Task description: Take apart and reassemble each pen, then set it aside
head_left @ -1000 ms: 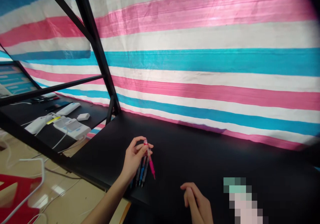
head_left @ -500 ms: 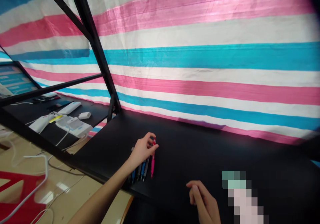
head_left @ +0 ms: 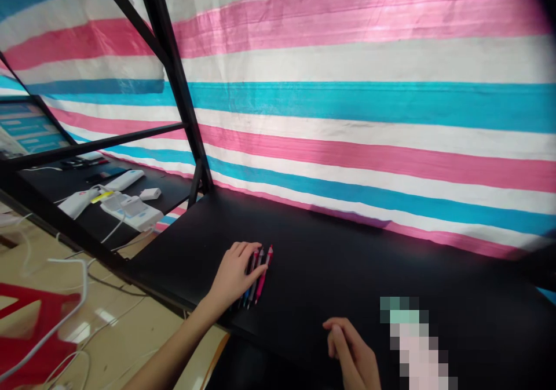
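Several slim pens lie side by side near the front edge of the black tabletop (head_left: 313,274). A pink pen (head_left: 263,280) is outermost on the right, and a grey pen (head_left: 253,288) lies beside it. My left hand (head_left: 237,268) rests over the row with its fingers stretched out. Its thumb is apart from the fingers and crosses towards the pink pen. The pens on the left are mostly hidden under this hand. Lower right, my right hand (head_left: 351,349) hovers near the table edge with curled fingers and the thumb against them; nothing shows in it.
A pixelated pale patch (head_left: 419,343) covers something right of my right hand. Black metal frame bars (head_left: 185,106) rise at the left, before a striped sheet (head_left: 347,106). White power strips (head_left: 132,213) and cables lie on another table at left. A red stool (head_left: 39,332) stands below.
My left hand has moved slightly left and down, and its thumb-and-finger hold at the pink pen has opened out. The pink pen now slants more and lies nearer the others. My right hand stays put.
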`<action>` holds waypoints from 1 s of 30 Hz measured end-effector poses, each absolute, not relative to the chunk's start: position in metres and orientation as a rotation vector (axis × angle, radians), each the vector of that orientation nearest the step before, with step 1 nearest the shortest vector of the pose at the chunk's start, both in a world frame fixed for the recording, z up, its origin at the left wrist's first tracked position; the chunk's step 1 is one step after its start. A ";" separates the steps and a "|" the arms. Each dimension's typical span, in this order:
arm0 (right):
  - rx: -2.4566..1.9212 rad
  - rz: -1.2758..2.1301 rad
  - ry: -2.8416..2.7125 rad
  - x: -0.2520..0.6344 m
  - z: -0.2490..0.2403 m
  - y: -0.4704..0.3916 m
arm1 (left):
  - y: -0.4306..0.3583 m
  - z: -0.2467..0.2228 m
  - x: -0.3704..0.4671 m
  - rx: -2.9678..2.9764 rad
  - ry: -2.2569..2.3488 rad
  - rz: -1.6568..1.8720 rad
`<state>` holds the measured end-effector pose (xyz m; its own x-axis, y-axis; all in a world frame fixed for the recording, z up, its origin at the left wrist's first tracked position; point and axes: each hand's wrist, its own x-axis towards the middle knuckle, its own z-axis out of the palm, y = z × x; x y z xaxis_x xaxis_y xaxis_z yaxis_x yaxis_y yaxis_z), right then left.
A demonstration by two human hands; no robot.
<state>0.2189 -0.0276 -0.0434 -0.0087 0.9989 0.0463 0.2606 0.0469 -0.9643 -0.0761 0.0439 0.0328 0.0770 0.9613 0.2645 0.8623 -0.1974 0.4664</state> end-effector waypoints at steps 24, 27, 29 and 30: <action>-1.705 0.242 -1.307 0.331 -0.014 -0.050 | 0.026 -0.015 0.000 2.677 1.465 0.512; -1.820 0.041 -1.430 0.366 -0.025 -0.056 | 0.024 -0.022 0.020 2.727 1.476 0.537; -1.869 0.026 -1.506 0.374 -0.035 -0.060 | 0.023 -0.025 0.030 2.745 1.477 0.566; -1.881 0.039 -1.540 0.374 -0.039 -0.062 | 0.022 -0.027 0.033 2.749 1.485 0.585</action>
